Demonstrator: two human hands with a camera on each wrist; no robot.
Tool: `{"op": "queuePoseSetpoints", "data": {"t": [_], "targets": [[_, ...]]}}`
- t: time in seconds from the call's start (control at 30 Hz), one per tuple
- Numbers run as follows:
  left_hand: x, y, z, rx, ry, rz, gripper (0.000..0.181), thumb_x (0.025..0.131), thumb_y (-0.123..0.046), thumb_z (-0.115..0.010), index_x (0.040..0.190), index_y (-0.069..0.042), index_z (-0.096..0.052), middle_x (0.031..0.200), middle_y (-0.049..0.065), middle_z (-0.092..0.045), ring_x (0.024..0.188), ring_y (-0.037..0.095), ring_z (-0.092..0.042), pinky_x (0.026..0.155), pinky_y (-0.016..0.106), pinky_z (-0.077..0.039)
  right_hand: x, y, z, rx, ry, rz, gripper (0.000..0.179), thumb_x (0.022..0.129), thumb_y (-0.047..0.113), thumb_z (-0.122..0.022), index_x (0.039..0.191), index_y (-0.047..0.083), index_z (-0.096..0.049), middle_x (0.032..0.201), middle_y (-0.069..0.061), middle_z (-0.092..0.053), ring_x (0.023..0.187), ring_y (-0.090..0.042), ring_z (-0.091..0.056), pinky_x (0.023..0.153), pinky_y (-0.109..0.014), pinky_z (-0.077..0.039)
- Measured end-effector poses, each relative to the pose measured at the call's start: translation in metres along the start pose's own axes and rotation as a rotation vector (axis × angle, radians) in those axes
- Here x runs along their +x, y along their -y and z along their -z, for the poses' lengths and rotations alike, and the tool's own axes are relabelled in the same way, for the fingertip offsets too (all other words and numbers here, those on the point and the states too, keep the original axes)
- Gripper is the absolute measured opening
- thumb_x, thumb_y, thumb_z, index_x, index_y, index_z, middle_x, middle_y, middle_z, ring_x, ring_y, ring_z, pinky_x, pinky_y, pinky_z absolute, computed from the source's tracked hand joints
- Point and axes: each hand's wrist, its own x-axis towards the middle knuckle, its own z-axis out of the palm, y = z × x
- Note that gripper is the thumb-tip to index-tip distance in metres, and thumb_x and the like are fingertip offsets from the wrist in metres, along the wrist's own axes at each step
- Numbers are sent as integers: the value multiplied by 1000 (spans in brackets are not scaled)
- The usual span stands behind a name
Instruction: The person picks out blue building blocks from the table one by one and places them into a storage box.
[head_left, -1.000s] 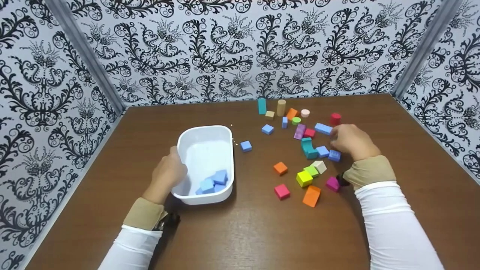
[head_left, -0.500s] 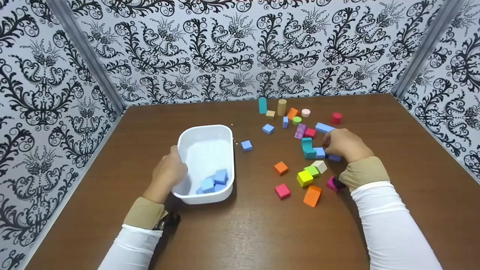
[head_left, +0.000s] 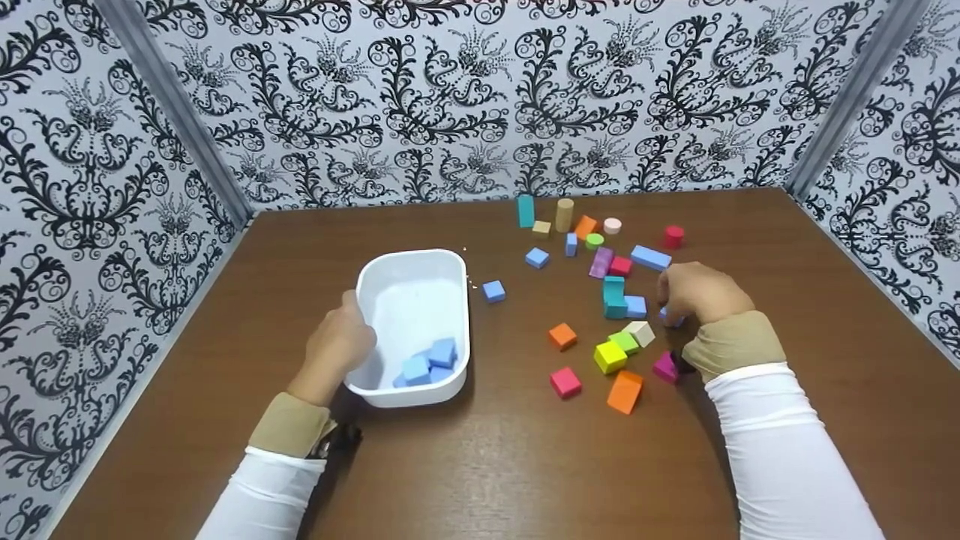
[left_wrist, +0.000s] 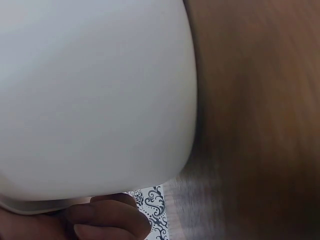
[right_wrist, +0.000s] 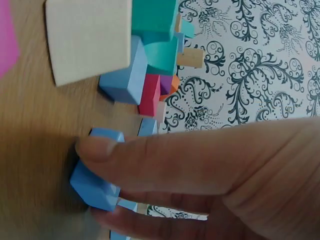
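Observation:
My left hand point(head_left: 339, 339) grips the left rim of a white plastic tub point(head_left: 466, 315), which holds several blue blocks point(head_left: 415, 370) at its near end. In the left wrist view the tub's wall point(left_wrist: 100, 115) fills much of the picture, with curled fingers point(left_wrist: 110, 217) at its edge. On the right of the table, my right hand point(head_left: 705, 294) pinches a small blue block point(right_wrist: 92, 187) low at the tabletop, thumb across its top. Just left of that hand lies another blue block point(head_left: 635, 306) against a teal curved block point(head_left: 614, 298). A longer blue block point(head_left: 650, 258) lies beyond the hand.
Nearer me are a white block point(head_left: 639, 333), a yellow cube point(head_left: 610, 358), orange point(head_left: 624, 392), red point(head_left: 565, 382) and magenta point(head_left: 665, 367) blocks. Two blue blocks lie between tub and pile, one point(head_left: 493, 291) beside the tub. A wooden cylinder point(head_left: 564, 216) stands behind. Patterned walls point(head_left: 480, 105) enclose the table.
My right hand has come toward me from beside the long blue block to the small one, then slightly right. The blue block by the teal one has shifted left. The left hand stays put.

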Motion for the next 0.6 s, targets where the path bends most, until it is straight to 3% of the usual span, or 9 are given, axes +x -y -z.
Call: {"op": "queuePoseSetpoints", "data": {"t": [0.13, 0.33, 0.6], "targets": [[-1, 0, 0, -2, 0, 5, 62, 97, -9, -45, 155, 7, -30, 130, 35, -63, 109, 46, -66, 90, 61, -52, -1, 2, 0, -37, -16, -20, 12, 79, 13, -80, 85, 6, -72, 83, -12, -66, 77, -31, -57, 64, -43, -47], [-1, 0, 0, -11, 3, 8, 64, 98, -8, -46, 157, 7, -28, 132, 35, -62, 110, 46, -66, 90, 61, -53, 6, 10, -6, 6, -28, 20, 18, 86, 18, -77, 96, 3, -74, 90, -14, -68, 80, -32, -58, 68, -45, -48], [0, 1, 0, 9, 1, 2, 65, 98, -8, -45, 158, 8, -27, 131, 35, -63, 109, 45, -66, 88, 60, -52, 10, 13, -9, 5, -24, 30, 25, 82, 14, -81, 103, 1, -74, 95, -17, -68, 83, -33, -58, 72, -46, -49]]}}
